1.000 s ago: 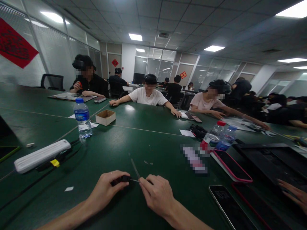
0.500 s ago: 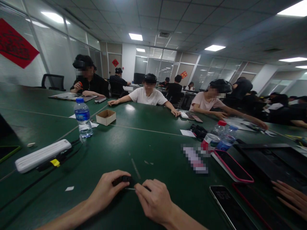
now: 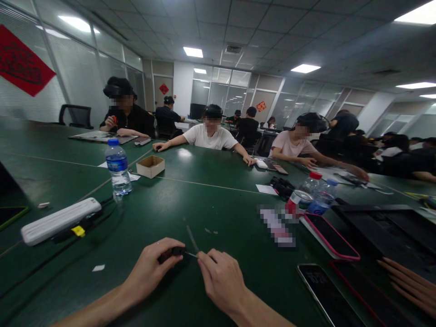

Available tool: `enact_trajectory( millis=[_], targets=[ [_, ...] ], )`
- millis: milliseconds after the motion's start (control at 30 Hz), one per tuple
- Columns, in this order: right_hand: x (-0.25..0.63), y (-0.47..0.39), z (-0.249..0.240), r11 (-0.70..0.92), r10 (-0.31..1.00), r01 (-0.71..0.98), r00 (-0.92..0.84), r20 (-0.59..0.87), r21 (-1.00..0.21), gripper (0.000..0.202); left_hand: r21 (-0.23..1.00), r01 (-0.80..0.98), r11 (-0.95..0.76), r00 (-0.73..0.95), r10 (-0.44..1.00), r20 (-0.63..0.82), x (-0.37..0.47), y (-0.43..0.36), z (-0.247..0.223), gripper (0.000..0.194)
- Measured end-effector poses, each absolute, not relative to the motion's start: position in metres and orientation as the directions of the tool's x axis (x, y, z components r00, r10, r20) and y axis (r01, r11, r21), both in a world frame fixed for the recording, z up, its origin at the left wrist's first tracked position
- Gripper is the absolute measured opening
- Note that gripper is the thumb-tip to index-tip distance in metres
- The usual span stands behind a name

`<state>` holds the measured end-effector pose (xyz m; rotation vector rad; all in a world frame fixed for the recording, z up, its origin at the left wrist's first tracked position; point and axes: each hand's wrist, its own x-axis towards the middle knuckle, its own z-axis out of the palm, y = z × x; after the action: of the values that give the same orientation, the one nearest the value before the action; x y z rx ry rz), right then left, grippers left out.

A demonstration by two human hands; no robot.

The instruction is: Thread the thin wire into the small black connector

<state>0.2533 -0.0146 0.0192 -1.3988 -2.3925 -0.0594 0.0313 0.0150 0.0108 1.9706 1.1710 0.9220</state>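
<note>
My left hand (image 3: 153, 265) pinches a small black object (image 3: 176, 250) between thumb and fingers, above the green table (image 3: 146, 218). To its right, my right hand (image 3: 223, 279) is closed around the end of a thin metal rod (image 3: 191, 255). The rod's other end meets the black object, or lies very near it; the exact contact is too small to tell. What else my right fingers cover is hidden. A thin clear strip (image 3: 191, 236) lies on the table just beyond my hands.
A blue-capped bottle (image 3: 117, 168), an open box (image 3: 150, 167) and a white power strip (image 3: 61, 220) stand left. Phones (image 3: 330, 236), bottles (image 3: 310, 186) and a black tray (image 3: 384, 227) lie right, beside another person's hand (image 3: 408, 281). Several people sit around the table.
My right hand has moved slightly right and up, and more of the rod shows between my hands. My left hand has shifted slightly. The other person's hand at the right edge has moved left.
</note>
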Motion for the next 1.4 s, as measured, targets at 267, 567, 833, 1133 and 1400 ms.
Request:
enact_trajectory(
  millis=[267, 567, 833, 1133, 1400],
  targets=[
    [0.254, -0.015, 0.019, 0.522, 0.822, 0.845, -0.462, 0.332, -0.116, 0.021, 0.805, 0.419, -0.421, 0.368, 0.889, 0.273, 0.029, 0.017, 0.006, 0.023],
    [0.256, -0.015, 0.023, 0.539, 0.821, 0.834, -0.489, 0.294, -0.12, 0.023, 0.803, 0.426, -0.417, 0.392, 0.885, 0.251, 0.028, 0.017, 0.007, 0.023],
    [0.258, -0.015, 0.024, 0.557, 0.804, 0.816, -0.483, 0.348, -0.154, 0.022, 0.815, 0.451, -0.364, 0.383, 0.904, 0.191, 0.028, 0.018, 0.008, 0.024],
    [0.252, -0.015, 0.023, 0.64, 0.735, 0.74, -0.509, 0.447, -0.21, 0.022, 0.819, 0.466, -0.336, 0.4, 0.905, 0.144, 0.034, 0.017, 0.017, 0.023],
    [0.252, -0.014, 0.026, 0.507, 0.843, 0.833, -0.426, 0.329, -0.222, 0.023, 0.862, 0.431, -0.268, 0.309, 0.941, 0.138, 0.03, 0.019, 0.011, 0.027]
  ],
)
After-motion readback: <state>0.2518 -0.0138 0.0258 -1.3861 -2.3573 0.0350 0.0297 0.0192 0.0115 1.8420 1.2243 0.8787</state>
